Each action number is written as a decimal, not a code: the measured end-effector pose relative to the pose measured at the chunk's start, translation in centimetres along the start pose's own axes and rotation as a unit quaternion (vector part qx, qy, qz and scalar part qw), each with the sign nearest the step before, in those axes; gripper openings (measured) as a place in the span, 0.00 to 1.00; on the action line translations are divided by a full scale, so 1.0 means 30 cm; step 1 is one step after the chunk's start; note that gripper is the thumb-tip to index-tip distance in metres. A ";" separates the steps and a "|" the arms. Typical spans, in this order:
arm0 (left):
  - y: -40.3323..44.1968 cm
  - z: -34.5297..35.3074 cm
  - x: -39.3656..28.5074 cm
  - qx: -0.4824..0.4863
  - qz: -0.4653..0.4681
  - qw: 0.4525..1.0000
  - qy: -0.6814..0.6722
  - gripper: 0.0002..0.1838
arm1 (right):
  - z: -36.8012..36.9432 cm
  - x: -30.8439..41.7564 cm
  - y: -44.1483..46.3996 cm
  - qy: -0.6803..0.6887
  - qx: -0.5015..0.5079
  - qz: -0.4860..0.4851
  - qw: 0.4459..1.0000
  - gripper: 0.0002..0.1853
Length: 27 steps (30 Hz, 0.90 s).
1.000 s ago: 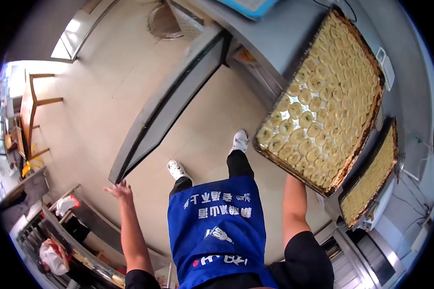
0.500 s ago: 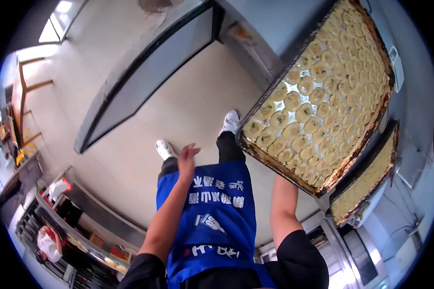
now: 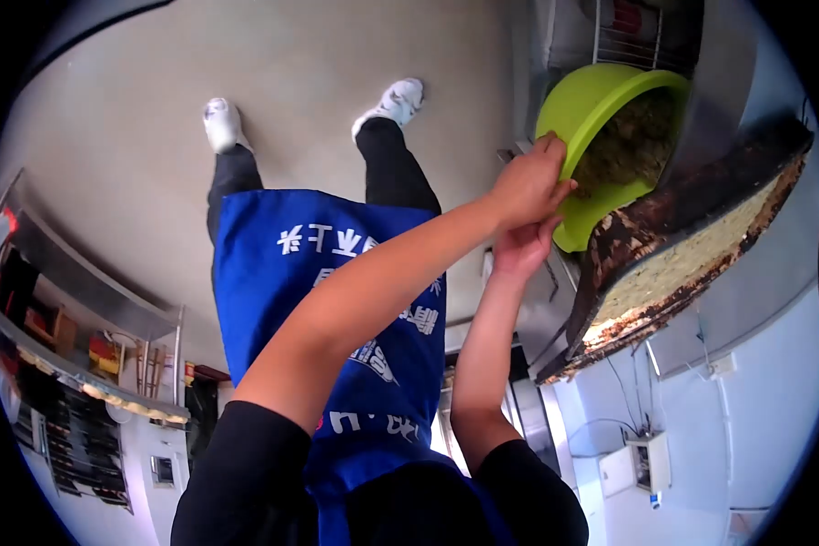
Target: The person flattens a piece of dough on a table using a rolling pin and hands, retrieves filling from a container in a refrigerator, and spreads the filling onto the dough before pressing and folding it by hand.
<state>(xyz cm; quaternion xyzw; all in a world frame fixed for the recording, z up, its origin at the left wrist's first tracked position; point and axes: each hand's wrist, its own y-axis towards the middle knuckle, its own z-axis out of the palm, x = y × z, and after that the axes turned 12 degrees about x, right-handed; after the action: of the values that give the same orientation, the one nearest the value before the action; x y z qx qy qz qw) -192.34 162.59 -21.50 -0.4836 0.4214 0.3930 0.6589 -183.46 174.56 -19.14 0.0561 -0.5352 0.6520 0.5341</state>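
My left hand (image 3: 530, 180) reaches across to the right, its fingers closed over the near rim of a lime-green plastic basin (image 3: 581, 105). Just below it, my right hand (image 3: 521, 247) is turned palm up, with curled fingers at the lower part of the same rim; its exact grip is partly hidden. The basin is tipped toward me, showing a brownish-green, moist-looking mixture (image 3: 632, 146) inside. Beside the basin, on the right, is a dark, scorched baking tray (image 3: 642, 232) holding a pale yellow layer (image 3: 692, 259).
A wire rack (image 3: 626, 45) stands behind the basin. My white shoes (image 3: 220, 126) are on the beige floor (image 3: 300, 55). To the left runs a metal counter (image 3: 86, 264) with goods around it. A small open box with cables (image 3: 642, 464) is on the right wall.
The large tray of round dough pieces, with my right arm under it, is out of view. Both hands have come together at the green basin, and the view has swung right.
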 end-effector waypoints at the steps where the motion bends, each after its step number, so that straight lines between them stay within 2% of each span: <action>1: 0.004 0.004 0.000 0.023 -0.020 1.000 -0.005 0.28 | 0.016 0.007 -0.001 0.001 0.039 0.002 0.999 0.39; 2: 0.008 0.003 -0.004 0.020 -0.020 0.999 -0.014 0.28 | 0.030 0.017 -0.002 -0.010 0.038 0.003 0.999 0.39; 4: 0.012 0.019 0.001 0.006 -0.042 0.999 0.006 0.31 | 0.036 0.046 -0.032 -0.040 -0.066 0.060 0.995 0.31; 5: 0.010 0.022 0.003 0.006 -0.042 0.999 0.000 0.31 | 0.006 0.078 -0.069 -0.045 -0.068 0.059 0.995 0.31; 6: 0.008 0.001 -0.011 0.036 -0.056 0.998 -0.017 0.33 | -0.040 0.121 -0.120 -0.161 -0.027 0.115 0.980 0.25; 8: 0.003 -0.020 -0.006 0.061 -0.064 0.995 -0.039 0.34 | -0.035 0.152 -0.169 -0.282 0.017 0.167 0.945 0.21; 10: -0.003 0.004 -0.001 0.030 -0.030 0.999 -0.016 0.32 | 0.093 0.149 -0.198 -0.411 -0.063 -0.017 0.909 0.15; 11: -0.005 0.006 -0.002 0.026 -0.027 0.999 -0.026 0.32 | 0.118 0.159 -0.176 -0.410 -0.104 -0.069 0.903 0.15; 12: -0.005 -0.002 0.003 0.033 -0.028 0.999 -0.031 0.31 | 0.137 0.174 -0.132 -0.415 -0.102 -0.073 0.901 0.15; 14: -0.004 -0.015 -0.003 0.041 -0.024 0.998 -0.032 0.30 | 0.159 0.189 -0.035 -0.395 -0.128 -0.163 0.895 0.16; 15: -0.006 -0.021 -0.015 0.056 -0.033 0.997 -0.032 0.28 | 0.124 0.207 0.015 -0.388 -0.094 -0.183 0.899 0.21; 17: -0.004 -0.029 -0.022 0.066 -0.037 0.997 -0.023 0.27 | 0.174 0.221 0.118 -0.395 -0.061 -0.198 0.895 0.22; 18: -0.007 -0.024 -0.015 0.067 -0.032 0.997 -0.017 0.30 | 0.200 0.232 0.165 -0.405 -0.034 -0.212 0.889 0.24; 19: -0.006 -0.021 -0.014 0.071 -0.025 0.997 -0.008 0.33 | 0.209 0.247 0.208 -0.390 -0.021 -0.193 0.900 0.27; 23: -0.029 -0.023 -0.056 0.055 -0.013 0.998 0.041 0.41 | 0.191 0.276 0.424 -0.310 -0.050 -0.193 0.930 0.29; 25: -0.034 -0.046 -0.085 0.082 -0.048 0.995 0.030 0.46 | 0.221 0.304 0.488 -0.234 -0.026 -0.176 0.956 0.27; 26: -0.036 -0.058 -0.095 0.082 -0.044 0.995 0.046 0.46 | 0.236 0.306 0.507 -0.176 -0.005 -0.149 0.973 0.24; 27: -0.035 -0.065 -0.104 0.086 -0.036 0.995 0.040 0.45 | 0.286 0.310 0.508 -0.169 -0.004 -0.134 0.976 0.27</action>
<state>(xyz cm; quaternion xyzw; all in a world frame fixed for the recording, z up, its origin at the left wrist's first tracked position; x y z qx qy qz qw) -192.77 160.13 -18.60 -0.4552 0.4624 0.3117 0.6941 -203.18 176.16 -19.25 0.2345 -0.6082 0.5533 0.5186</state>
